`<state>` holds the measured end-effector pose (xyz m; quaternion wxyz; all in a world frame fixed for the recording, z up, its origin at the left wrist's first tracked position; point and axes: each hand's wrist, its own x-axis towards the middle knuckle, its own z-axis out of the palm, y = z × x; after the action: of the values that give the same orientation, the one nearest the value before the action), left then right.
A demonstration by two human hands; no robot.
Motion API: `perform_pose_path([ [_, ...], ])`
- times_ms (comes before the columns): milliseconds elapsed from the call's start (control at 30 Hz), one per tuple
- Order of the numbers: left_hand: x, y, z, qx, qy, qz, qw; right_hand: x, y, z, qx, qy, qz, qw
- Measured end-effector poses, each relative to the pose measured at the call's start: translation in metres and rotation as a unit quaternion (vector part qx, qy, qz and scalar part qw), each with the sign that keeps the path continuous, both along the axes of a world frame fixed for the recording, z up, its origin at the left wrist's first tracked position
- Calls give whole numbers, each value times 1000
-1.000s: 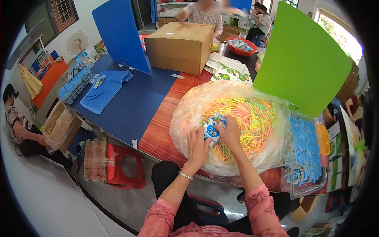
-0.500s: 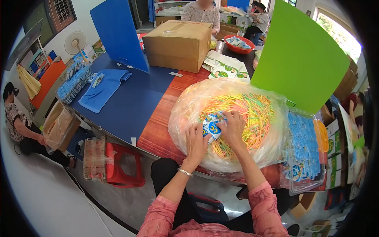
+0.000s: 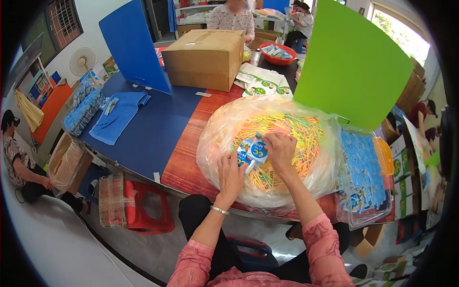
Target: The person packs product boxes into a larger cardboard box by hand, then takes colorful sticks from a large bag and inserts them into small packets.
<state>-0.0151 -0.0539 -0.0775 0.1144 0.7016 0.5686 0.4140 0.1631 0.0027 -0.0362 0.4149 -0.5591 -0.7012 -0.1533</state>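
Note:
A blue-and-white printed packet (image 3: 258, 152) with round logos is held over a big clear plastic bag (image 3: 210, 131) of thin yellow, pink and green sticks (image 3: 299, 136). I cannot tell whether it is one packet or two overlapping. My left hand (image 3: 231, 177), with a bracelet at the wrist, has its fingers closed on the lower left side of the packet. On the opposite side my right hand (image 3: 281, 153) pinches the upper right edge. The bag's mouth is spread wide around the sticks.
At right stands a clear tray (image 3: 351, 222) of blue packets, beside an orange basket (image 3: 384, 155). A green panel (image 3: 354, 67), a blue panel (image 3: 134, 48) and a cardboard box (image 3: 203, 60) border the table. A blue towel (image 3: 117, 119) lies left. Other people sit around the room.
The packet has opened out between my hands and now shows two logos. My left hand has shifted slightly left and down. The whole view has moved a little.

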Motion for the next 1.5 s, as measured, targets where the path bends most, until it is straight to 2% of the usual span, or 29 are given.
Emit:
perform_pose_path([
  [100,0,-1,-1,-4,4,5,1000,3,-8,11,60,43,3,997],
  [200,2,0,0,17,2,18,1000,15,-18,16,-67,202,53,976],
  [300,5,-7,17,66,-25,11,997,23,-35,25,-166,367,100,910],
  [367,7,-11,31,121,-76,-25,989,25,-50,34,-166,341,136,915],
  [400,9,-14,36,56,-174,-83,980,25,-57,36,-164,328,154,918],
  [467,16,-20,40,-78,-362,-192,909,22,-69,37,-109,249,174,946],
  [533,20,-23,36,-148,-421,-249,859,23,-82,40,-80,179,191,962],
  [567,21,-25,35,-182,-449,-276,830,24,-86,39,-87,180,193,961],
  [600,24,-28,37,-190,-455,-274,825,26,-90,38,-95,182,196,959],
  [800,33,-31,19,-161,-413,-267,856,32,-112,30,-184,291,233,909],
  [933,33,-34,13,-111,-313,-276,902,41,-125,23,-204,344,256,880],
  [1033,38,-39,13,-62,-266,-269,924,54,-135,17,-250,292,258,886],
  [1233,37,-41,20,-45,-247,-296,922,52,-135,21,-167,206,240,934],
  [1300,38,-45,29,-24,-261,-320,911,55,-136,19,-183,222,243,927],
  [1400,37,-46,23,-34,-195,-323,926,55,-137,12,-183,226,253,923],
  [1500,38,-48,25,-44,-248,-344,905,52,-137,14,-167,201,256,931],
])
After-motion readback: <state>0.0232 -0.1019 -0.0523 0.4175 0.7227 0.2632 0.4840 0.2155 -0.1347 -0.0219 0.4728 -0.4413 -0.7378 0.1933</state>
